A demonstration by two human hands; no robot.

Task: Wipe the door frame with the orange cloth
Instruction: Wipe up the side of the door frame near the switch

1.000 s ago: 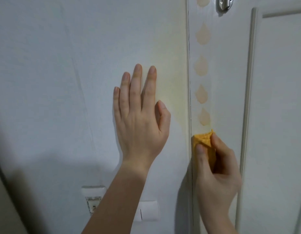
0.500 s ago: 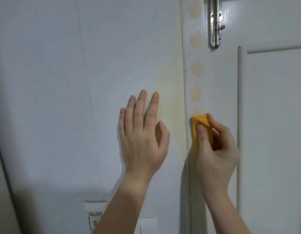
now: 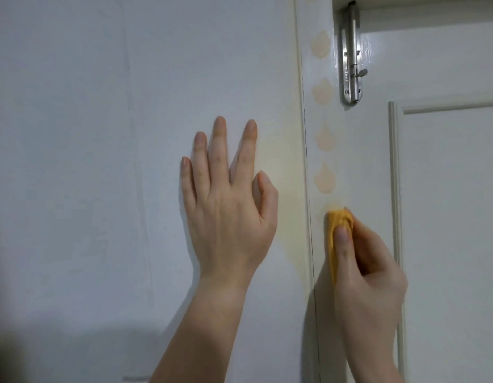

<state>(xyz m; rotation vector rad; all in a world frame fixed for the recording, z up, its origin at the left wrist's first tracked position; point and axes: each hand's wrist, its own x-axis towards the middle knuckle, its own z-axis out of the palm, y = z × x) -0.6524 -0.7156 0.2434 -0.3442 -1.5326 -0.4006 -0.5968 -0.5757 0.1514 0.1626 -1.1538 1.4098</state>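
Observation:
My right hand point(image 3: 369, 269) pinches a bunched orange cloth point(image 3: 336, 230) between thumb and fingers and presses it against the white door frame point(image 3: 347, 150), just right of the dark vertical seam. A column of pale peach drop-shaped marks point(image 3: 326, 176) runs up the frame above the cloth. My left hand point(image 3: 226, 205) lies flat on the white wall point(image 3: 101, 161) left of the frame, fingers straight and spread, holding nothing.
A steel slide bolt point(image 3: 351, 56) is mounted on the door near the top right. The white panelled door point(image 3: 449, 217) with raised moulding fills the right side. A yellowish stain point(image 3: 284, 172) tints the wall beside the seam.
The right hand has slid the cloth up the frame, past the lowest marks. The view has tilted upward: the slide bolt is fully visible and the wall switches have dropped out of view.

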